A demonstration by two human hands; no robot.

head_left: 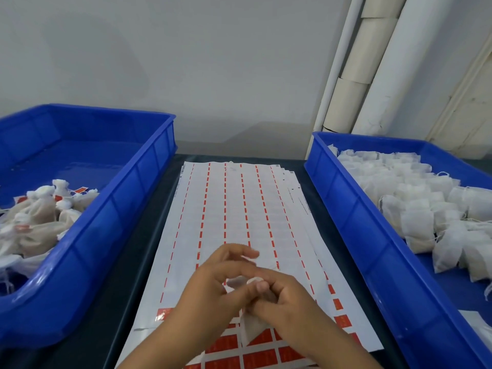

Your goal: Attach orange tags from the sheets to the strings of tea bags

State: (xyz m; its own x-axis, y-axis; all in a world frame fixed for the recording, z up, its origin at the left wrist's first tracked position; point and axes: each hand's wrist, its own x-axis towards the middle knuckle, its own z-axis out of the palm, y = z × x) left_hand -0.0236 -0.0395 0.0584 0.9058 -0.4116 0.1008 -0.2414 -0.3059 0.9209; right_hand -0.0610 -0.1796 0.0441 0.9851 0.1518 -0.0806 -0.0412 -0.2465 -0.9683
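Observation:
Both hands meet over the near end of the tag sheets (234,209). My left hand (213,286) and my right hand (290,302) together pinch the gathered top of a white tea bag (251,328), whose body hangs below my fingers over the sheet. Whether a tag or string is between my fingertips is hidden. The sheets are mostly peeled, showing white backing with thin orange dashes. Orange tags (258,358) remain at the near end.
A blue tray (149,198) on the left holds tagged tea bags (40,217) in its near corner. A blue tray (346,209) on the right holds a pile of untagged tea bags (415,198). White pipes (372,62) stand against the wall behind.

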